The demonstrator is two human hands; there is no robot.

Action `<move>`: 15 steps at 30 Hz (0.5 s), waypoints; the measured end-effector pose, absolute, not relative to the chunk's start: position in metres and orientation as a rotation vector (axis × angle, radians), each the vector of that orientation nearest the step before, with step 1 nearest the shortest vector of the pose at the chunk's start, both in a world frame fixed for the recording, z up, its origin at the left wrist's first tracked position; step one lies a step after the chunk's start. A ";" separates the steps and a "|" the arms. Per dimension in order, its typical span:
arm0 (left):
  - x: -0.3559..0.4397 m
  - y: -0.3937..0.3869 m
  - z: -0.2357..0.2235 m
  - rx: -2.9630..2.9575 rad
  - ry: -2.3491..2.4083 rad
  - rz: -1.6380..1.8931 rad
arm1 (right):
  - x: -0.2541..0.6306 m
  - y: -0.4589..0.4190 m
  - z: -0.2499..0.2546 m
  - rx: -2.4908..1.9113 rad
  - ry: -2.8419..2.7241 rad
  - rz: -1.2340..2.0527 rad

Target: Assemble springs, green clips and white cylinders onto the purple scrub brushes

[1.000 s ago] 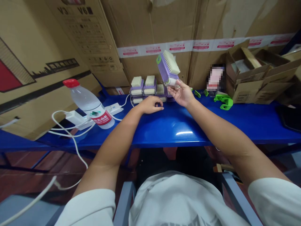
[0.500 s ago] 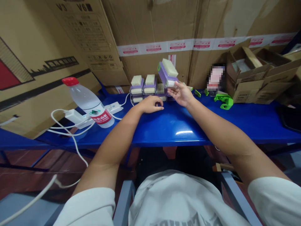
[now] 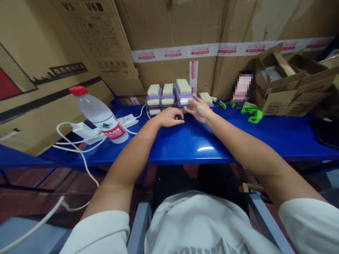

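My right hand (image 3: 199,110) grips the near end of a purple brush-like block (image 3: 184,91) with cream bristles on top. The block is at the right end of a stacked row, above the lower pieces; whether it rests on them is hidden. To its left stand two similar purple blocks, the left one (image 3: 154,92) and the middle one (image 3: 168,92), with more pieces beneath. Just beyond my right hand lies another bristled block (image 3: 206,96), partly covered by the fingers. My left hand (image 3: 171,117) rests on the table before the row, loosely curled, thumb apart, holding nothing.
On the blue table (image 3: 206,141), a water bottle (image 3: 99,116) with a red cap stands left by white chargers (image 3: 84,132) and cables. Green plastic parts (image 3: 253,113), a phone (image 3: 242,88) and open cardboard boxes (image 3: 284,81) are at right. Large cartons (image 3: 169,28) form the back.
My right hand has lowered the purple block and moved it left onto or just above the row's right end, uncovering another bristled block behind the hand. My left hand has stayed in place.
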State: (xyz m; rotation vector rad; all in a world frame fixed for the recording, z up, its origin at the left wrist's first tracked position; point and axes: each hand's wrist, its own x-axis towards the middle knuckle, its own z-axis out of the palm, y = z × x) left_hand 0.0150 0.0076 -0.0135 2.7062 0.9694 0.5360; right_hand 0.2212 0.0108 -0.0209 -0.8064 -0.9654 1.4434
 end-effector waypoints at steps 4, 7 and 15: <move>0.015 0.008 -0.014 2.704 0.977 0.523 | 0.221 0.013 -0.024 -0.828 -0.967 1.438; 0.014 0.008 -0.014 2.692 0.992 0.530 | 0.220 0.014 -0.029 -0.826 -0.972 1.470; 0.015 0.009 -0.015 2.668 0.982 0.539 | 0.216 0.014 -0.033 -0.871 -0.937 1.451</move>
